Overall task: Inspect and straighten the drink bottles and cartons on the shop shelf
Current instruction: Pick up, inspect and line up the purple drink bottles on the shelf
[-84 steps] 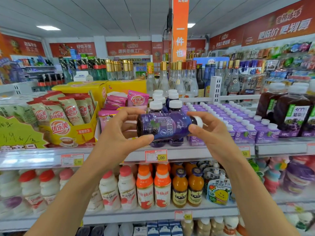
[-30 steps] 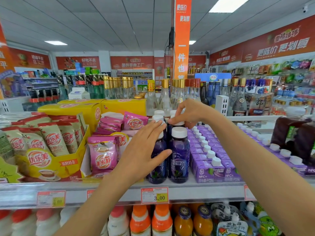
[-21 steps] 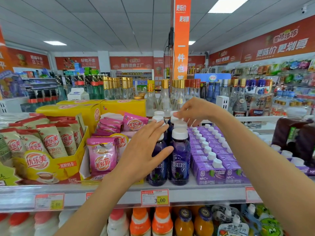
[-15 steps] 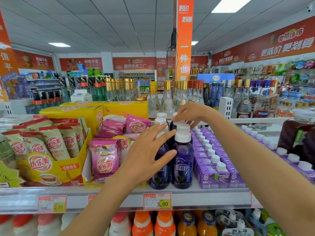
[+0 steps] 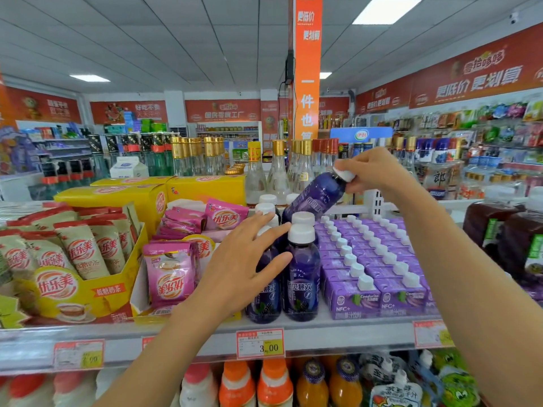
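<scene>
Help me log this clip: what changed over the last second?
The right hand, earlier reaching to caps at the row's back, has lifted a purple drink bottle up, tilted, held by its white cap. The left hand stays resting on the front purple bottles; the purple cartons have not moved.

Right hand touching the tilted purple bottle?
Touching. The head view shows the right hand pinching the white cap of the tilted purple bottle.
</scene>
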